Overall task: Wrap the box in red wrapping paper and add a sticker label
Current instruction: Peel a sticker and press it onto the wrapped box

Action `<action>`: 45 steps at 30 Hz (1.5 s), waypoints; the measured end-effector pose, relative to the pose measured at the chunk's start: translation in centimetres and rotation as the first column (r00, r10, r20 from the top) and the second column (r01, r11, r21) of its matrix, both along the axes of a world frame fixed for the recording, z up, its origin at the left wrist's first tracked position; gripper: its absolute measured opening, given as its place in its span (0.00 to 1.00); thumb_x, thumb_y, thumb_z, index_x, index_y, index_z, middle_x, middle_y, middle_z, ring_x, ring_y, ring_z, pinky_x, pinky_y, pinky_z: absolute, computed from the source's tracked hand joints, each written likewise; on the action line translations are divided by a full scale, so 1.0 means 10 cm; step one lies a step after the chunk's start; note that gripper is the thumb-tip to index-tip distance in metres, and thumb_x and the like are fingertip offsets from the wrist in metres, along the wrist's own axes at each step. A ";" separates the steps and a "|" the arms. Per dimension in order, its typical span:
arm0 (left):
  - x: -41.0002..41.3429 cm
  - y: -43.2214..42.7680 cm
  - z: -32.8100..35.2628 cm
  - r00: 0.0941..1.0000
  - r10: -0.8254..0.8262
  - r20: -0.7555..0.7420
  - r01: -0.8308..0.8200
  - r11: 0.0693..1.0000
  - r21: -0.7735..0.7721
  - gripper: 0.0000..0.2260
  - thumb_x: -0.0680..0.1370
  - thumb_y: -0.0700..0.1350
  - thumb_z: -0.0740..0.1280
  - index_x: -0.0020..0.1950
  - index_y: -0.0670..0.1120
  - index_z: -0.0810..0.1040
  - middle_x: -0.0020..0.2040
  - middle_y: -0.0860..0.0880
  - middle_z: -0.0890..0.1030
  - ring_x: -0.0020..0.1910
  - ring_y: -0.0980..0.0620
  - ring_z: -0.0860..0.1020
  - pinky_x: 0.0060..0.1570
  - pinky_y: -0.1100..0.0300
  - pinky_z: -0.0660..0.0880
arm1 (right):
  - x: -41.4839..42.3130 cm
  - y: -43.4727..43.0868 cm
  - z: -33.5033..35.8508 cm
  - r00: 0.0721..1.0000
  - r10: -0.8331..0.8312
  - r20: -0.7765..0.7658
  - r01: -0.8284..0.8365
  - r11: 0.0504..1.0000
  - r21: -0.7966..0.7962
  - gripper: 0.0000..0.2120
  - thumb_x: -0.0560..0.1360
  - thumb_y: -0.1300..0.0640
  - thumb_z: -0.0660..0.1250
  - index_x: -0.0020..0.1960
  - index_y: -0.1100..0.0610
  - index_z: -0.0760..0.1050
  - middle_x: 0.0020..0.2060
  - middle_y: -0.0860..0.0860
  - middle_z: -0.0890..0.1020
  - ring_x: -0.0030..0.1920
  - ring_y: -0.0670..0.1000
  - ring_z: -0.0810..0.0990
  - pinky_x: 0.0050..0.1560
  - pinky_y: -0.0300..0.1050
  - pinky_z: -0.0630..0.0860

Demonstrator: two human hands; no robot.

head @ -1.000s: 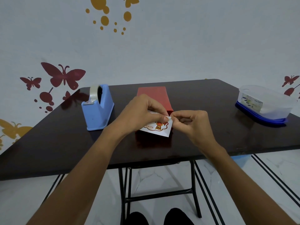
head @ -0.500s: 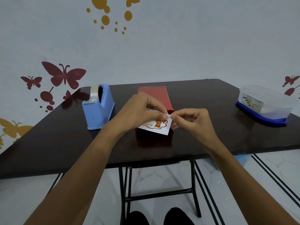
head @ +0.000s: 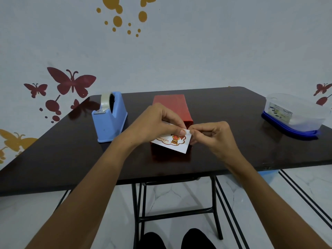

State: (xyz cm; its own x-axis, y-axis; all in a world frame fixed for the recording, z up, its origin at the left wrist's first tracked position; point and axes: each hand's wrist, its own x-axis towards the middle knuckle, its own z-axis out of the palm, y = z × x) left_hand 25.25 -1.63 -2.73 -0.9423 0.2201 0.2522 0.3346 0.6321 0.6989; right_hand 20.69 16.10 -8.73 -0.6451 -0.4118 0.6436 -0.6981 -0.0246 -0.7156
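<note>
A box wrapped in red paper (head: 173,106) lies in the middle of the dark table (head: 224,112). In front of it I hold a small white sticker sheet (head: 177,143) with a cartoon bear and orange lettering. My left hand (head: 154,124) pinches the sheet along its upper edge, thumb on top. My right hand (head: 213,136) pinches the sheet's upper right corner with thumb and forefinger. Both hands hover just above the near end of the box and hide that part of it.
A blue tape dispenser (head: 109,116) with a clear tape roll stands left of the box. At the table's right edge sits a clear plastic container (head: 294,114) on a blue lid. The table's front edge runs close below my wrists.
The sticker sheet has stayed between my hands. My right fingers have shifted slightly at its upper right corner. The box, dispenser and container have not moved.
</note>
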 end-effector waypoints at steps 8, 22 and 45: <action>0.00 -0.01 0.03 1.000 -0.018 0.001 0.018 0.999 0.039 0.05 0.70 0.42 0.74 0.40 0.52 0.84 0.35 0.55 0.84 0.36 0.58 0.82 0.35 0.67 0.75 | 0.02 0.02 0.04 0.984 0.099 0.151 -0.089 0.993 -0.072 0.15 0.75 0.72 0.61 0.46 0.54 0.80 0.35 0.47 0.85 0.37 0.49 0.84 0.35 0.37 0.80; -0.03 0.01 0.02 1.000 -0.003 0.004 0.003 1.000 -0.016 0.04 0.71 0.42 0.74 0.41 0.52 0.84 0.36 0.56 0.84 0.36 0.57 0.82 0.33 0.69 0.74 | 0.04 0.07 0.03 0.941 0.151 0.303 -0.130 0.987 -0.089 0.07 0.74 0.64 0.64 0.44 0.58 0.81 0.37 0.50 0.85 0.36 0.51 0.84 0.36 0.38 0.80; -0.05 0.00 -0.03 0.999 -0.034 -0.005 0.034 0.999 -0.014 0.02 0.71 0.43 0.74 0.42 0.50 0.85 0.36 0.54 0.84 0.36 0.57 0.82 0.37 0.63 0.75 | 0.02 0.05 -0.01 0.959 0.119 0.257 -0.103 0.992 -0.075 0.04 0.68 0.59 0.69 0.42 0.57 0.80 0.36 0.49 0.85 0.38 0.52 0.85 0.35 0.39 0.81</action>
State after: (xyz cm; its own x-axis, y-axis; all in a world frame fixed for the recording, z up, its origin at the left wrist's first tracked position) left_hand 24.75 -1.61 -2.98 -0.9330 0.2554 0.2534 0.3594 0.6300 0.6884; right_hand 20.93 16.64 -8.85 -0.7463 -0.4558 0.4851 -0.4782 -0.1400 -0.8670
